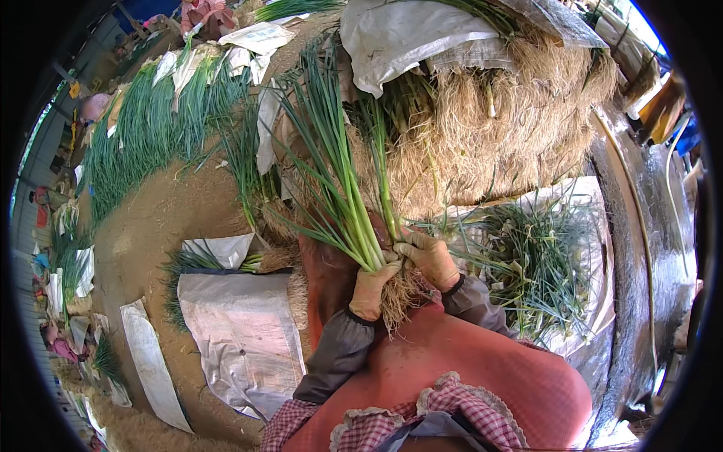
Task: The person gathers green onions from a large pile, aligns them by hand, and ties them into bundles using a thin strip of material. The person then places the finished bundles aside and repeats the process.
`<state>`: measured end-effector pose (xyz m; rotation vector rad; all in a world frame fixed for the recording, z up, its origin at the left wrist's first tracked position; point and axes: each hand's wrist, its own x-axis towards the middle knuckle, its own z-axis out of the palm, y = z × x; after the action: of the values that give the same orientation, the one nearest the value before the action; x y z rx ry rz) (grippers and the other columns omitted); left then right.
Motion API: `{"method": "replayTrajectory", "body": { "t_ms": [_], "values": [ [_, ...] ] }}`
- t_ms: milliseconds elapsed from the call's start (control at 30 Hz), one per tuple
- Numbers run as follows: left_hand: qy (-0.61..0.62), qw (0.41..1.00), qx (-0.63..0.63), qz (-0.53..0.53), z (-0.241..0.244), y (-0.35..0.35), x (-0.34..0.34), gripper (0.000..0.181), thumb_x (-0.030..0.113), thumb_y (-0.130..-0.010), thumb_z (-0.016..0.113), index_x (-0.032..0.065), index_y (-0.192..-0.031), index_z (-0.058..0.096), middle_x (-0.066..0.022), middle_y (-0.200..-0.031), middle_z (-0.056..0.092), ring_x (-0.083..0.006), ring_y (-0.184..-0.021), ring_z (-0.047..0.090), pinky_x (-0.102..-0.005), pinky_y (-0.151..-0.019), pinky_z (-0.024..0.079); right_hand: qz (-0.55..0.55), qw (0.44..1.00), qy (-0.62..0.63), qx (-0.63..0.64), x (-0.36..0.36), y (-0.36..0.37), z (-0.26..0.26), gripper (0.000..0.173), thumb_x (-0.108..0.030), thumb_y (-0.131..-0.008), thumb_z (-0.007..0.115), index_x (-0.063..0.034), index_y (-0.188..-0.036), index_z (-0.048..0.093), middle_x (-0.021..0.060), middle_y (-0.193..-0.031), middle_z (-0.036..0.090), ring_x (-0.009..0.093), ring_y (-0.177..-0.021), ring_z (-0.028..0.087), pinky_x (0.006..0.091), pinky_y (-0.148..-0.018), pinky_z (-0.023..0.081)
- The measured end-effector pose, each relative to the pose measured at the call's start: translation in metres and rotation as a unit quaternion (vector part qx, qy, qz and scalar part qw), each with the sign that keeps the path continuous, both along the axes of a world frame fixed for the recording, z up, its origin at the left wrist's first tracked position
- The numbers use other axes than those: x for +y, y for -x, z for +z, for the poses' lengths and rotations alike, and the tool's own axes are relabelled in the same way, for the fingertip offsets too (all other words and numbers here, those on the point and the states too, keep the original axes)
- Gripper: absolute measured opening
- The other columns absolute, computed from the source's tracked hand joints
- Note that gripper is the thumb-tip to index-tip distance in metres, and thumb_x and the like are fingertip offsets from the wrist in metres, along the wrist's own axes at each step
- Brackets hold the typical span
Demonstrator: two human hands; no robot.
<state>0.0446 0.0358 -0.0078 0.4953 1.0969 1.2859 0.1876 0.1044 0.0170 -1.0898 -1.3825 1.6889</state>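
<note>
My left hand (371, 291), in a pale work glove, is closed around the lower stems of a bunch of green onions (353, 203). The green leaves fan up and away from me, and the roots (398, 296) hang below the grip over my red apron (429, 339). Close beside it, my gloved right hand (432, 261) pinches the base of a separate green onion stalk (385, 192). The two hands almost touch, and the right fingertips are partly hidden among stems and roots.
Ahead lies a large heap of rooted green onions (497, 130), partly under a white sheet (412, 39). Leaf trimmings (531, 260) lie on a sheet at right. Sacking (243, 333) covers another pile at left. More onion rows (152, 118) and a person (203, 17) are farther off.
</note>
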Motion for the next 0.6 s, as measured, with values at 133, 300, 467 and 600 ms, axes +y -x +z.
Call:
{"method": "replayTrajectory", "body": {
  "t_ms": [133, 300, 467, 600],
  "values": [
    [-0.018, 1.0, 0.015, 0.011, -0.006, -0.004, 0.002, 0.016, 0.001, -0.083, 0.065, 0.0018, -0.098, 0.061, -0.0028, -0.092, 0.061, -0.0116, -0.082, 0.058, -0.0244, -0.074, 0.047, -0.089, 0.995, 0.035, 0.036, 0.011, -0.027, -0.036, 0.021, -0.011, -0.093, 0.058, 0.0008, -0.109, 0.063, 0.0019, -0.078, 0.062, 0.007, -0.059, 0.054, 0.0203, -0.052, 0.043],
    [0.006, 1.0, -0.005, 0.006, -0.005, -0.001, -0.002, 0.016, 0.0, -0.082, 0.065, 0.0013, -0.097, 0.062, -0.0037, -0.093, 0.062, -0.012, -0.084, 0.059, -0.0248, -0.077, 0.047, -0.138, 0.984, 0.095, 0.057, 0.014, -0.03, -0.024, 0.021, -0.018, -0.096, 0.055, -0.0007, -0.103, 0.065, -0.0006, -0.068, 0.06, 0.006, -0.05, 0.051, 0.0185, -0.046, 0.037],
    [-0.013, 0.999, 0.042, -0.004, 0.003, -0.008, -0.003, 0.014, 0.001, -0.083, 0.065, 0.0011, -0.096, 0.063, -0.0032, -0.095, 0.063, -0.0124, -0.088, 0.059, -0.0256, -0.081, 0.046, -0.036, 0.98, -0.096, -0.17, 0.047, -0.005, -0.02, 0.042, -0.029, -0.089, 0.064, 0.0038, -0.115, 0.059, 0.018, -0.103, 0.066, 0.021, -0.097, 0.061, 0.0316, -0.088, 0.049],
    [-0.05, 0.998, 0.015, 0.022, 0.008, -0.008, -0.006, 0.02, 0.002, -0.084, 0.065, 0.0017, -0.103, 0.063, -0.0033, -0.097, 0.063, -0.012, -0.093, 0.058, -0.0257, -0.086, 0.045, -0.034, 0.99, -0.047, -0.126, 0.054, 0.013, -0.014, 0.034, -0.023, -0.09, 0.063, 0.0011, -0.113, 0.061, 0.0092, -0.086, 0.067, 0.014, -0.075, 0.059, 0.0268, -0.07, 0.049]
  ]
}}
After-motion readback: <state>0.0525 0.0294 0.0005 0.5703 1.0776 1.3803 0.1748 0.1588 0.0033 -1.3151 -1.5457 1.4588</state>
